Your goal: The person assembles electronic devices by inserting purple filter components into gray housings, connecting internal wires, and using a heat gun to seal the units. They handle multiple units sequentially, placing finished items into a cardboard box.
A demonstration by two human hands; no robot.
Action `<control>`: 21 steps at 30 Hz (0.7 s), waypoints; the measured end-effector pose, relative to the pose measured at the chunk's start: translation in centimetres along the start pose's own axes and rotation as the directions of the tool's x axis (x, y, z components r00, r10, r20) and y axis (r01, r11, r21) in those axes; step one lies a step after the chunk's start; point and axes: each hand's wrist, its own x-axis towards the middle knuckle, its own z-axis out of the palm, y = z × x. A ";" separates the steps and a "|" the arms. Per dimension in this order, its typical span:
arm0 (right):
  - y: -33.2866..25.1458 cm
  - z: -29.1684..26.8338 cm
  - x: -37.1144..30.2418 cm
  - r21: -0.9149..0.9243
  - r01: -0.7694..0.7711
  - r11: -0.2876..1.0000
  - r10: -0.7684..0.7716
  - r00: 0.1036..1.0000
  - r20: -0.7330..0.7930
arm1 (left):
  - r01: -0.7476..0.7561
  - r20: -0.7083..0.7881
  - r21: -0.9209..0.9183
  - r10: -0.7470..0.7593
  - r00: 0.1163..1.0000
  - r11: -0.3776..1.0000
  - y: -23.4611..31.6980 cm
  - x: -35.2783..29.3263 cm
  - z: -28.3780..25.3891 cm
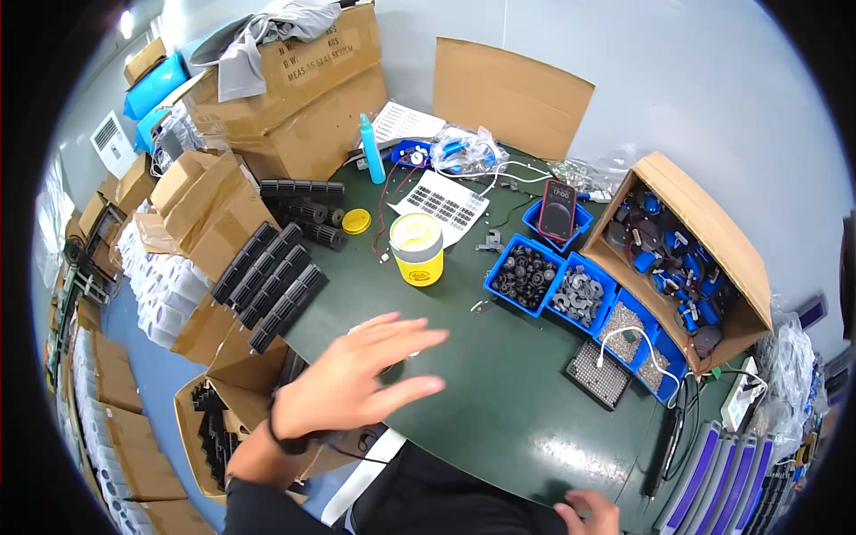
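Note:
My left hand (361, 374) is held over the near left part of the green table (499, 401). Its fingers are stretched out, the thumb stands apart, and nothing is in it. A small pale thing shows partly behind its fingers. Beyond it stands a yellow cup with a grey and yellow lid (417, 250), which it does not touch. At the lower edge, by the table's near rim, my right hand (590, 514) is partly cut off by the picture. Its fingers are bent, thumb and forefinger apart, and no object shows between them.
Blue bins (524, 275) of small black, grey and metal parts line the right, with a phone (558, 211) on one. A carton of motor-like parts (678, 259) lies behind. Black ribbed rollers (272, 276) lie left. A screwdriver-like tool (664, 446) and purple-grey curved pieces (713, 481) sit near right.

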 end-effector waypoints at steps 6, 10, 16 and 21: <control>-7.5 4.1 7.4 -0.004 0.404 0.915 -0.381 0.867 0.322 | 0.525 -0.173 -0.063 -0.528 0.832 0.849 0.8 -10.0 -11.6; -9.3 9.1 10.4 -0.028 0.673 0.739 -0.639 0.715 0.284 | 0.458 -0.508 0.011 -0.390 0.768 0.889 1.9 -19.9 -24.0; -8.0 15.5 12.7 -0.192 0.597 0.779 -0.479 0.764 0.432 | 0.698 -0.788 0.315 -0.233 0.570 0.643 1.0 -29.4 -39.9; -7.7 18.4 12.5 -0.397 0.594 0.700 -0.421 0.792 0.442 | 0.750 -0.379 0.596 -0.724 0.577 0.287 -13.4 -34.3 -34.0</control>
